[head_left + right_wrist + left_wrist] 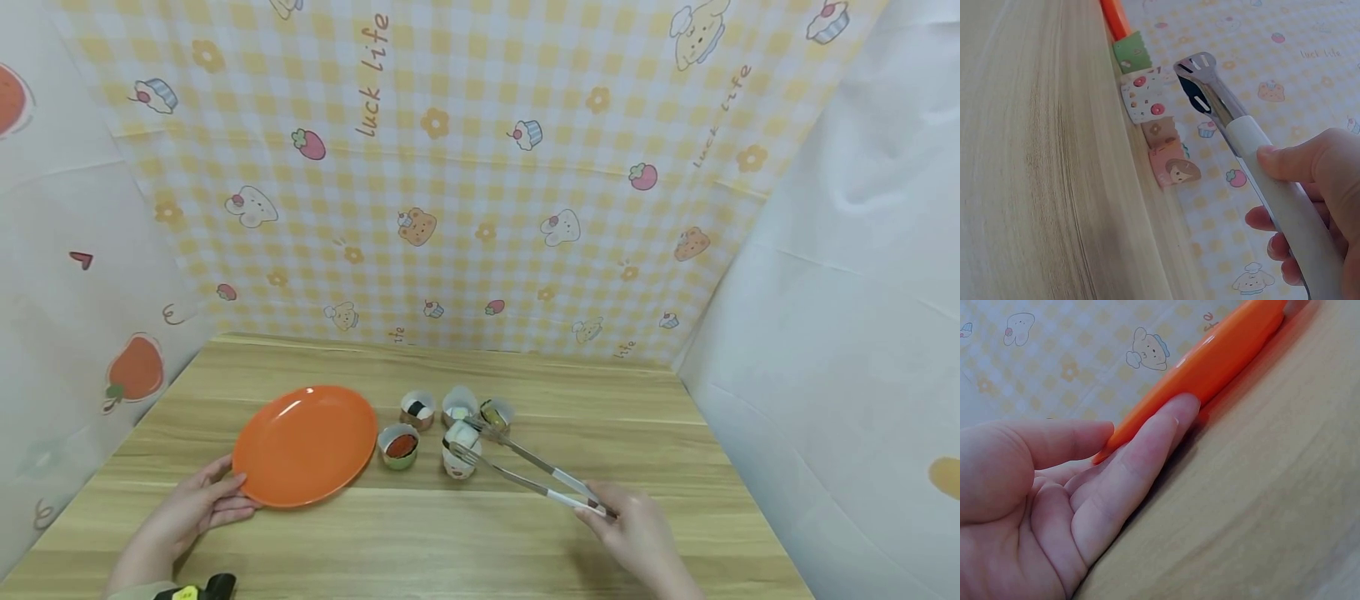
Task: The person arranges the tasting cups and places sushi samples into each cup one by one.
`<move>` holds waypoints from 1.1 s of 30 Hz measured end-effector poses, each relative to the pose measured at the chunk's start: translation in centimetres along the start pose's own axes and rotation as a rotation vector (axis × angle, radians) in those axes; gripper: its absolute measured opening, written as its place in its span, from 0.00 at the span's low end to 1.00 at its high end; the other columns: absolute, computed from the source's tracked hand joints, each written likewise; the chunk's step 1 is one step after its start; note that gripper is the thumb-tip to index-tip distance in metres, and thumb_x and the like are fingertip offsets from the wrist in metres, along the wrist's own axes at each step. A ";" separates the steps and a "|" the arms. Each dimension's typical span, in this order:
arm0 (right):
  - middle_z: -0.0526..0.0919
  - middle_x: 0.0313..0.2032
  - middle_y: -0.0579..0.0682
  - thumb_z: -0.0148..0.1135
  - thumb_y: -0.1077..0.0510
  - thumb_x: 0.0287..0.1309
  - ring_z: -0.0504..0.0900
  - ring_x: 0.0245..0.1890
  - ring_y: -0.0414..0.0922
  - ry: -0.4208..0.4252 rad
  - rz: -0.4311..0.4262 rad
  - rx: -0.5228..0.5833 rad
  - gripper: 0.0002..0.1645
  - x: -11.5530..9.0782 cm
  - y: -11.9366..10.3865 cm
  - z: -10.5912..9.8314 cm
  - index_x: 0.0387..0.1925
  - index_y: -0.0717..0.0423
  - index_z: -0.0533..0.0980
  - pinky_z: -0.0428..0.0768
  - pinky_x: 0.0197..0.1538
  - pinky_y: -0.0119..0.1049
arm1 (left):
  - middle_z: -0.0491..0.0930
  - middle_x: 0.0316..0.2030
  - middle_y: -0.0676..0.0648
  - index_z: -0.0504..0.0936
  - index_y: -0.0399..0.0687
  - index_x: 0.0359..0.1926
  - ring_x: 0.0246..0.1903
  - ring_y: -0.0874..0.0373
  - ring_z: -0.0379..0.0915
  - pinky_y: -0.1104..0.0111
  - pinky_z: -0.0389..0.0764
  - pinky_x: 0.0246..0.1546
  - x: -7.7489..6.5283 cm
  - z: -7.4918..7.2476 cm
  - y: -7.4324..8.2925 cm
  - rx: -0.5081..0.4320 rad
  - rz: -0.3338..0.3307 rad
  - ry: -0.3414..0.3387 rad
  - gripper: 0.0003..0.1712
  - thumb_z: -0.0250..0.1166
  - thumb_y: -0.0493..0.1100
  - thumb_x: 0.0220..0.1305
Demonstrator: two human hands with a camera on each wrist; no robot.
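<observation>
At the left, my left hand (198, 504) holds the near-left rim of an orange plate (307, 450), the thumb at its edge and the fingers under it. My right hand (637, 533) grips metal tongs (525, 454) by their white handles. The slotted tong tips lie around a white sushi piece (462, 433) at a patterned white paper cup (459, 469); whether they pinch it I cannot tell. Left of it, a green paper cup (1133, 53) holds a red-topped sushi piece (401, 447).
Behind stand a cup with black-banded sushi (417, 409), a cup with a white and yellow piece (459, 400) and one with a yellowish-green piece (492, 414). A checked cloth (480, 183) hangs at the wooden table's (637, 433) back edge; white cloths flank both sides.
</observation>
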State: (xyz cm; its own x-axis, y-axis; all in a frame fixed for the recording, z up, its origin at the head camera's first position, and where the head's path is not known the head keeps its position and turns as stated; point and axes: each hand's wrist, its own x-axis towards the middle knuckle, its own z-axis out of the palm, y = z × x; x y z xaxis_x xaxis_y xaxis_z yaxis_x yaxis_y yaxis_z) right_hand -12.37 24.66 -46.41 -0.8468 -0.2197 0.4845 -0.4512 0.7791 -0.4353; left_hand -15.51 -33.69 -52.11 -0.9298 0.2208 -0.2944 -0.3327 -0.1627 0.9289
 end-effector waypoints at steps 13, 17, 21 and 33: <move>0.81 0.24 0.36 0.79 0.62 0.37 0.64 0.14 0.27 -0.017 0.030 -0.043 0.21 -0.7 0.3 0.2 0.39 0.60 0.84 0.67 0.14 0.23 | 0.83 0.36 0.41 0.22 0.31 0.70 0.38 0.47 0.83 0.57 0.83 0.44 0.0 -0.1 -0.2 -0.004 -0.005 0.003 0.48 0.52 0.38 0.74; 0.79 0.23 0.34 0.79 0.61 0.38 0.64 0.15 0.27 -0.022 0.034 -0.059 0.21 -0.6 0.2 0.2 0.39 0.60 0.85 0.67 0.15 0.24 | 0.83 0.36 0.40 0.22 0.31 0.70 0.38 0.48 0.83 0.57 0.83 0.44 0.0 -0.1 -0.1 0.006 -0.004 0.003 0.47 0.51 0.38 0.74; 0.80 0.23 0.35 0.79 0.61 0.36 0.64 0.15 0.27 -0.012 0.017 -0.065 0.21 -0.6 0.2 0.3 0.38 0.60 0.85 0.67 0.15 0.24 | 0.83 0.36 0.40 0.22 0.32 0.70 0.38 0.48 0.83 0.58 0.83 0.44 -0.1 -0.1 -0.1 0.014 -0.003 -0.006 0.47 0.50 0.38 0.74; 0.82 0.23 0.39 0.80 0.61 0.35 0.65 0.15 0.26 -0.011 -0.008 -0.087 0.21 -0.4 0.2 0.5 0.37 0.60 0.85 0.67 0.15 0.22 | 0.83 0.38 0.41 0.22 0.31 0.69 0.39 0.48 0.82 0.58 0.82 0.45 -0.2 0.0 0.2 0.024 0.006 -0.034 0.46 0.50 0.38 0.75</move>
State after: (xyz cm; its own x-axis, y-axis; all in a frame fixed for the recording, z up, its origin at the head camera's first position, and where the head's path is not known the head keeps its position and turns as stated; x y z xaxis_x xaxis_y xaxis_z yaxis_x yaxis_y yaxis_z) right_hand -12.22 24.65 -47.07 -0.8466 -0.2321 0.4790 -0.4322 0.8250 -0.3640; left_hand -15.43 -33.81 -51.87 -0.9258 0.2526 -0.2813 -0.3229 -0.1410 0.9359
